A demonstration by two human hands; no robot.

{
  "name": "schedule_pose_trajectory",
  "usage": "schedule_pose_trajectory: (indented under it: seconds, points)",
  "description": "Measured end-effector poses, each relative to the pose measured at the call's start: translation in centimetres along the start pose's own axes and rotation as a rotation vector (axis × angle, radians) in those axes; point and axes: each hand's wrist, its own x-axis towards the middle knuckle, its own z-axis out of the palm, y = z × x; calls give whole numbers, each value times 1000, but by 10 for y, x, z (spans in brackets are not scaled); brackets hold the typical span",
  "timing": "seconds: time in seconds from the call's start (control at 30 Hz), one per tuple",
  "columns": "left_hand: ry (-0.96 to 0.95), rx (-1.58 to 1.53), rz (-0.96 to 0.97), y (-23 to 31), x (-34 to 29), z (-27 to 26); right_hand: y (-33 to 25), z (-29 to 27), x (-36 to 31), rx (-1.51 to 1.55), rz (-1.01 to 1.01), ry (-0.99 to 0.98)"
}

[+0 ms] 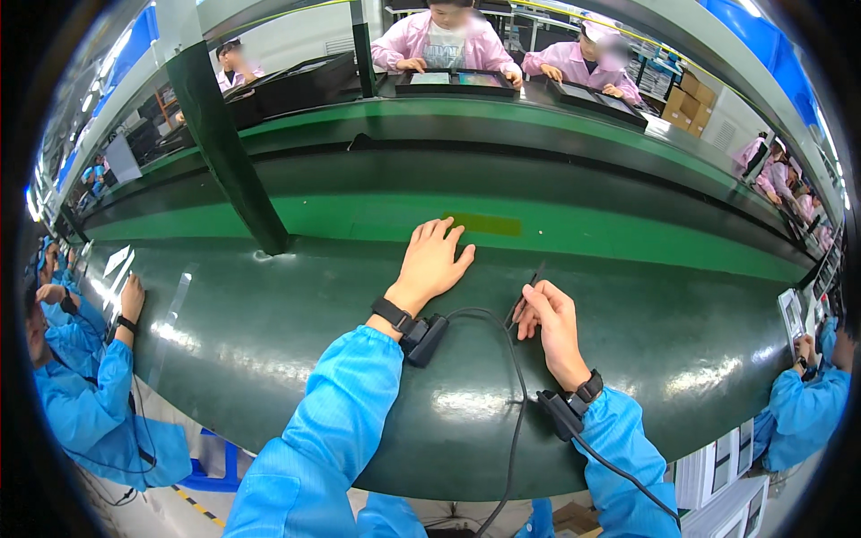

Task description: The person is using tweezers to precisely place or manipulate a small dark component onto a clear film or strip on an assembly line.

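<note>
My left hand (437,258) is open with its fingers apart, at the far edge of the dark green table (664,314). Its fingertips reach onto the bright green strip of the conveyor line (359,215), beside a flat yellow-green rectangle (484,224). To the right, my right hand (553,327) is closed around slim black tweezers (536,275), held above the table with one end pointing up and away. Each wrist wears a black strap with a small black device, the left device (425,341) and the right device (562,415); a black cable (520,394) runs between my arms.
A dark green post (224,152) rises from the table's far left. People in blue sit at both sides, one with a hand (131,296) on the table. Across the line, people in pink handle black trays (456,85). White frames (717,466) are stacked at lower right.
</note>
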Motion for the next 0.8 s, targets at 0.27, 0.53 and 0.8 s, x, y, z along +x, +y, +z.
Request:
schedule_pose_trajectory:
  seconds: [0.27, 0.53, 0.8]
  points:
    - [-19, 19, -10, 2, 0, 0, -4, 0, -2, -17, -5, 1]
    - [0, 39, -2, -1, -1, 4, 0, -1, 0, -23, 6, -4]
    - [-9, 20, 0, -2, 1, 4, 0, -1, 1, -10, -10, -12]
